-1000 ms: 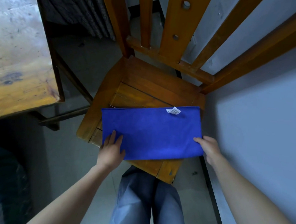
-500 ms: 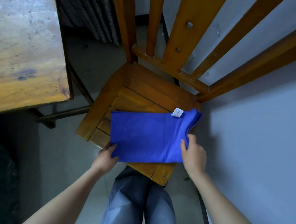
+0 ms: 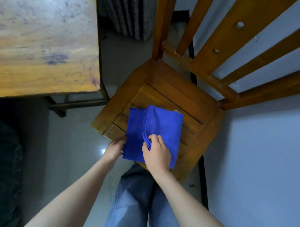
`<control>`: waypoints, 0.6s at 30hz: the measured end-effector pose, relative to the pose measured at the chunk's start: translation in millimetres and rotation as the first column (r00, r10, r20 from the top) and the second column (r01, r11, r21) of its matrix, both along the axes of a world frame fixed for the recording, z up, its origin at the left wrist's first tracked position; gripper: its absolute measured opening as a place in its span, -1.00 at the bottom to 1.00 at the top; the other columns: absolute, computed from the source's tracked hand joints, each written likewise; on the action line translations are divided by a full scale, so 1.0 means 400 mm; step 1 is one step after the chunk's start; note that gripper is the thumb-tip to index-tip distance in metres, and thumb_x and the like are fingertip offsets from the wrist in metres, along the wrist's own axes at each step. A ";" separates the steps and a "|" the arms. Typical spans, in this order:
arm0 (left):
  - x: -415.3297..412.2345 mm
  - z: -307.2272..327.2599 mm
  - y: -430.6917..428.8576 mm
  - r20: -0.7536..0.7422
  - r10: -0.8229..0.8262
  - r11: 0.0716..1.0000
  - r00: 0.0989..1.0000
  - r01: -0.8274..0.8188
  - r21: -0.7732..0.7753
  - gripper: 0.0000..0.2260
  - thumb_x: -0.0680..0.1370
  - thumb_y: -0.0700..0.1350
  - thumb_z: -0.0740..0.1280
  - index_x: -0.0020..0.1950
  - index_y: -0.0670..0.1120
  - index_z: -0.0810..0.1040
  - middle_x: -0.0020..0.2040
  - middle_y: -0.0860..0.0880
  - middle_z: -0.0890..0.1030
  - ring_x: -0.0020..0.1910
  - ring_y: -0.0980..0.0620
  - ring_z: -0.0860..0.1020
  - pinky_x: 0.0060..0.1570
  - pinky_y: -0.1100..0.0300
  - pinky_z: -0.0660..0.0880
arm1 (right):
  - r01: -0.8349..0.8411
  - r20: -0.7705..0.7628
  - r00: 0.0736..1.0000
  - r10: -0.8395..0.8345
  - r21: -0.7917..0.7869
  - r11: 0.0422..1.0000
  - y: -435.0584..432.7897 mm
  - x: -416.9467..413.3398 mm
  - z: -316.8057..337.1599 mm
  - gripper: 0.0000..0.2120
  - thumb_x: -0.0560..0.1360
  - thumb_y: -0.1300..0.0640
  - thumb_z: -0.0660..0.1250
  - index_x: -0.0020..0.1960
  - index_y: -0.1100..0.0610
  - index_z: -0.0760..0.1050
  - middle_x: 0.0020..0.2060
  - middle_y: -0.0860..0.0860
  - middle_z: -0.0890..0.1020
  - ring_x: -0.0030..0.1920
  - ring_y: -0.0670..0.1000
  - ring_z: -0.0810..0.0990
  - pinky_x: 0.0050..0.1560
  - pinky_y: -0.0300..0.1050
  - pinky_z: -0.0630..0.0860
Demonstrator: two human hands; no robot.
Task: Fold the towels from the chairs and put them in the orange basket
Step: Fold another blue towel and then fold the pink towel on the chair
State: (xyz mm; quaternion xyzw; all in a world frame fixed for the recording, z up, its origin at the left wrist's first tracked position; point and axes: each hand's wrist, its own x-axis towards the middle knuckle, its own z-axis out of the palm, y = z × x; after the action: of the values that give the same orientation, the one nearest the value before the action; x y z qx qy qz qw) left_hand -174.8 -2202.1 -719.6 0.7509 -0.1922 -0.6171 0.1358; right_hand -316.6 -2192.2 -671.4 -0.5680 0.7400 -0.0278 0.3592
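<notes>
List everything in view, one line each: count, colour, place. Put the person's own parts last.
towel: one, blue, partly folded, on the front of the chair seat
chair: one, orange-brown wood, centre, slatted back toward the wall
table: one, worn yellowish wood, upper left
cloth: one, dark grey, ribbed, top, between table and chair
bundle: one, blackish, left edge, too dim to identify
floor: grey, glossy, under chair and table
wall: pale, right side
legs: two, in blue jeans, bottom middle
left hand: one, at the towel's near left edge, fingers hidden
right hand: one, pinches the towel's folded-over edge
</notes>
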 end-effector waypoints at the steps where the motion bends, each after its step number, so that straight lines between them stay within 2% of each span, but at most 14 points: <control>1: 0.002 -0.001 -0.001 -0.013 0.017 1.000 1.000 -0.016 0.010 -0.75 0.59 -0.13 0.16 0.20 -0.17 0.50 -0.02 -0.14 0.53 -0.09 -0.06 0.47 -0.19 0.15 0.41 | -0.005 -0.003 1.000 0.005 0.019 1.000 -0.001 0.009 -0.003 -0.73 0.59 0.03 0.14 0.22 0.13 0.39 0.16 0.03 0.49 0.09 0.08 0.52 -0.21 -0.18 0.27; 4: 0.010 -0.003 -0.007 -0.043 0.029 0.999 0.999 -0.028 0.030 -0.76 0.58 -0.07 0.18 0.12 -0.16 0.52 -0.06 -0.14 0.53 -0.13 -0.04 0.48 -0.18 0.16 0.42 | -0.018 0.005 1.000 0.018 0.048 0.999 -0.013 0.039 -0.014 -0.73 0.59 0.04 0.14 0.21 0.14 0.40 0.16 0.04 0.50 0.10 0.10 0.51 -0.20 -0.18 0.26; 8: 0.028 -0.006 -0.008 -0.079 -0.008 0.999 0.997 0.011 0.037 -0.74 0.57 -0.05 0.17 0.14 -0.11 0.55 -0.01 -0.13 0.56 -0.05 -0.04 0.49 -0.10 0.15 0.40 | -0.046 0.038 0.998 0.043 0.062 0.997 -0.033 0.076 -0.024 -0.73 0.59 0.05 0.13 0.20 0.15 0.41 0.14 0.06 0.52 0.09 0.10 0.52 -0.21 -0.17 0.26; 14: 0.040 -0.003 -0.014 -0.089 -0.049 0.998 0.995 0.052 0.038 -0.55 0.38 0.12 0.17 0.10 -0.12 0.57 -0.11 -0.12 0.60 -0.09 -0.02 0.52 -0.03 0.13 0.38 | -0.139 0.107 0.986 0.125 0.133 0.981 -0.043 0.086 -0.064 -0.71 0.59 0.02 0.13 0.21 0.15 0.42 0.13 0.07 0.54 0.10 0.10 0.51 -0.20 -0.15 0.31; 16: 0.043 -0.008 -0.014 -0.080 -0.047 0.998 0.996 0.050 0.034 -0.56 0.41 0.14 0.16 0.08 -0.13 0.57 -0.11 -0.15 0.60 -0.08 -0.04 0.52 -0.04 0.11 0.38 | -0.166 0.119 0.982 0.148 0.160 0.973 -0.042 0.082 -0.077 -0.66 0.59 -0.04 0.11 0.17 0.16 0.48 0.09 0.08 0.55 0.11 0.10 0.49 -0.17 -0.12 0.34; 18: 0.040 -0.016 -0.010 -0.045 -0.062 0.998 0.997 0.062 0.014 -0.55 0.43 0.14 0.14 0.04 -0.19 0.55 -0.07 -0.22 0.60 -0.08 -0.09 0.51 -0.08 0.09 0.39 | -0.112 0.063 0.992 0.108 0.064 0.992 -0.040 0.062 -0.078 -0.64 0.59 -0.06 0.11 0.06 0.17 0.56 0.00 0.09 0.58 0.06 0.12 0.50 -0.17 -0.08 0.38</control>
State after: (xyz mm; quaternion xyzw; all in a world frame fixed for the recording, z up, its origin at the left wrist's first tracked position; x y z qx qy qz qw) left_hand -158.7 -2206.0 -726.0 0.7316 -0.2076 -0.6390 0.1152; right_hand -291.6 -2208.2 -702.6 -0.5945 0.6970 0.0005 0.4010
